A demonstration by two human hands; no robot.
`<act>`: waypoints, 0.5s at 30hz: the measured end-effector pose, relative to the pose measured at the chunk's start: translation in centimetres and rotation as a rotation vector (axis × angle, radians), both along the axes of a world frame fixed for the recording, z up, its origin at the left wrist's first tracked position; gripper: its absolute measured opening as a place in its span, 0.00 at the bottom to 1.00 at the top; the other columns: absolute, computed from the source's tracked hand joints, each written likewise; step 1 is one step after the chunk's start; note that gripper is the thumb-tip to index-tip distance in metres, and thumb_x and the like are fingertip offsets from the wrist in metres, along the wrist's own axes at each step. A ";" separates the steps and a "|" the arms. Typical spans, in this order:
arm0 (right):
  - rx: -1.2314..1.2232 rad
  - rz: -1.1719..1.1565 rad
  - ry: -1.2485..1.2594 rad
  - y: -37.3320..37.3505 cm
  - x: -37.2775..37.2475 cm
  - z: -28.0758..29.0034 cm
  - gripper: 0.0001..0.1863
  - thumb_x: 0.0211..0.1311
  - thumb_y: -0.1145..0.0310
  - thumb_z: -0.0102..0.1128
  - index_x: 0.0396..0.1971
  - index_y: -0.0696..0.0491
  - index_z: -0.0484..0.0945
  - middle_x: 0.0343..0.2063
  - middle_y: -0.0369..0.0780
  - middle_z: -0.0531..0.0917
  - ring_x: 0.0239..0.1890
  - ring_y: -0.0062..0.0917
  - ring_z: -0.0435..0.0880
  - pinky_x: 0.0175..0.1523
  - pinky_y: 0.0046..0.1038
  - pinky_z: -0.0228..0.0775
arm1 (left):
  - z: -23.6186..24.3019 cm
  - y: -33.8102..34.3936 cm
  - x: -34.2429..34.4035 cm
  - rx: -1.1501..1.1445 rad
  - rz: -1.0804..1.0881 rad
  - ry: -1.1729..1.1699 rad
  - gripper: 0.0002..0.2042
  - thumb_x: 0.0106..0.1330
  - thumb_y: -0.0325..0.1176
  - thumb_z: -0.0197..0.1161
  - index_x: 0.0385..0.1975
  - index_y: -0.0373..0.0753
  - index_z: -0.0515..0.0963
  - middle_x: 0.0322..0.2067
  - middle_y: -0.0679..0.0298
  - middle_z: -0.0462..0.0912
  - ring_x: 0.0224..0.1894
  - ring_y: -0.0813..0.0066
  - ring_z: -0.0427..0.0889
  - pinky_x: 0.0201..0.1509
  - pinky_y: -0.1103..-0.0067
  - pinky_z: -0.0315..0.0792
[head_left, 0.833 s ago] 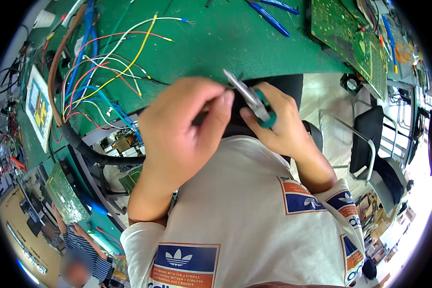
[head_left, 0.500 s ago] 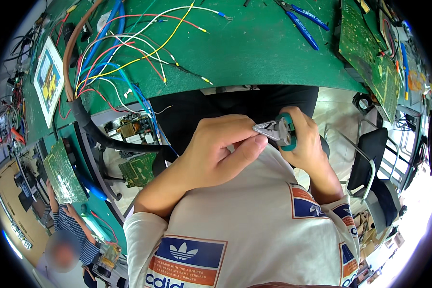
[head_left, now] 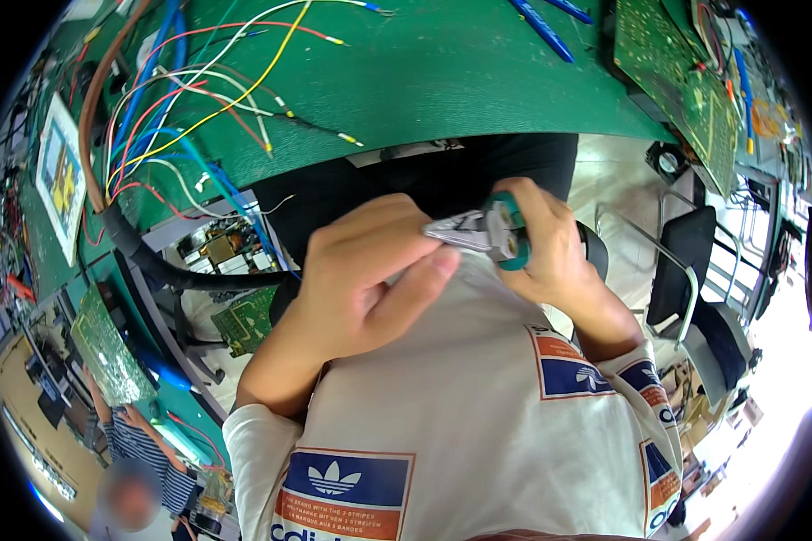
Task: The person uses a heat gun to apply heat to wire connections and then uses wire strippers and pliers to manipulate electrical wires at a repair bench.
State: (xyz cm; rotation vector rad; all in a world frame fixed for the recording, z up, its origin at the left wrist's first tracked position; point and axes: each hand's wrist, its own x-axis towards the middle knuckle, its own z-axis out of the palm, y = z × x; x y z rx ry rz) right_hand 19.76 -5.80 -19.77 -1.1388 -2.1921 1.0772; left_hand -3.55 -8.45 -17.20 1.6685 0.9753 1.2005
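Small pliers (head_left: 483,233) with teal handles and grey metal jaws are sitting between both hands, close to the chest. Beyond the hands, loose coloured wires (head_left: 198,108) are lying across a green worktop (head_left: 442,81). The left hand (head_left: 361,279) is curling closed, fingertips touching the jaws; the right hand (head_left: 550,243) is gripping the handles.

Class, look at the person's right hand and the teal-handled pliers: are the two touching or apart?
Touching. The head view shows the right hand wrapped around the teal handles of the pliers, fingers pressed on them with no gap.
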 end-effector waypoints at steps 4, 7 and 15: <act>-0.802 0.299 0.246 0.7 0.7 1.2 0.15 0.63 0.66 0.69 0.40 0.61 0.77 0.23 0.44 0.80 0.25 0.33 0.78 0.34 0.34 0.69 | -0.9 1.0 -0.3 0.070 -0.018 -0.031 0.06 0.62 0.22 0.69 0.27 0.29 0.78 0.20 0.59 0.75 0.21 0.63 0.69 0.27 0.72 0.63; -0.778 0.321 0.230 0.9 1.1 0.8 0.16 0.64 0.65 0.68 0.41 0.61 0.76 0.22 0.41 0.79 0.24 0.27 0.76 0.32 0.33 0.68 | -1.0 0.7 -0.1 0.004 -0.003 -0.010 0.06 0.64 0.23 0.67 0.27 0.29 0.78 0.22 0.58 0.76 0.23 0.65 0.71 0.27 0.73 0.64; -0.462 0.071 0.251 0.0 -0.5 -0.7 0.16 0.65 0.69 0.67 0.47 0.60 0.75 0.25 0.45 0.82 0.26 0.34 0.81 0.34 0.32 0.72 | -0.6 0.4 0.6 -0.350 -0.048 -0.234 0.08 0.74 0.26 0.60 0.34 0.27 0.80 0.29 0.57 0.84 0.31 0.75 0.82 0.35 0.81 0.74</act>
